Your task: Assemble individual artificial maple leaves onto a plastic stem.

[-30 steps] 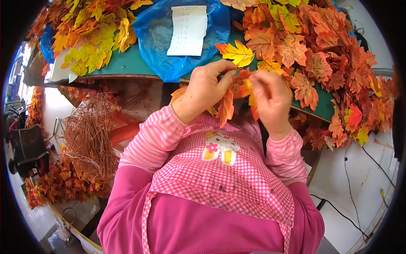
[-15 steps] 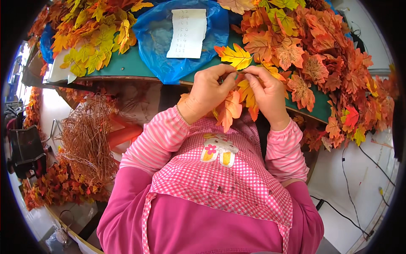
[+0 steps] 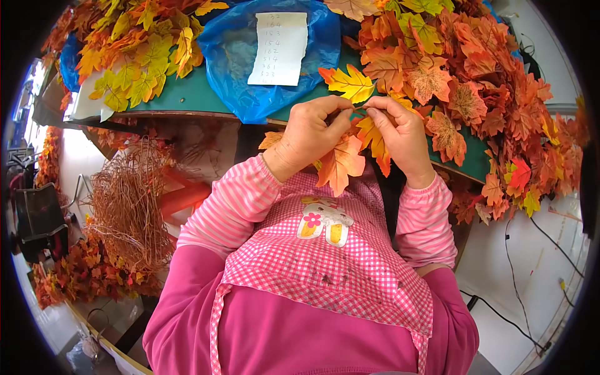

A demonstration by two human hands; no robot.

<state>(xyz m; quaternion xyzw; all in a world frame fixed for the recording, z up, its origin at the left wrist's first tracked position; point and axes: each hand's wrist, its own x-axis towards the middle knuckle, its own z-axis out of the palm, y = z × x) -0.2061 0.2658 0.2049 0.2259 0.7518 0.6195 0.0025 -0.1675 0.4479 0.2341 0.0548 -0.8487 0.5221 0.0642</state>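
Note:
Just over the table's front edge, both my hands are pinched close together at a thin stem of an artificial maple-leaf spray. My left hand [image 3: 315, 130] is closed, thumb against forefinger, and its fingertips partly hide the stem. My right hand [image 3: 400, 134] is closed on the stem as well, a little to the right. A yellow leaf [image 3: 351, 85] with an orange tip points up beyond the fingers. Below them hang a pale orange leaf [image 3: 341, 165] and a yellow-orange leaf [image 3: 374, 142]. The exact spot where the fingertips meet the stem is too small to make out.
A blue plastic bag [image 3: 225, 69] with a handwritten paper slip [image 3: 279, 50] lies on the green table [image 3: 187, 94]. Leaf piles stand at left [image 3: 140, 59] and right [image 3: 462, 75]. Brown wire-like stems [image 3: 134, 206] hang at lower left; black cables [image 3: 509, 322] run at right.
My right hand has shifted slightly right and its fingers have turned a little. The hanging leaves have swung slightly. My left hand stays nearly in place, still pinching.

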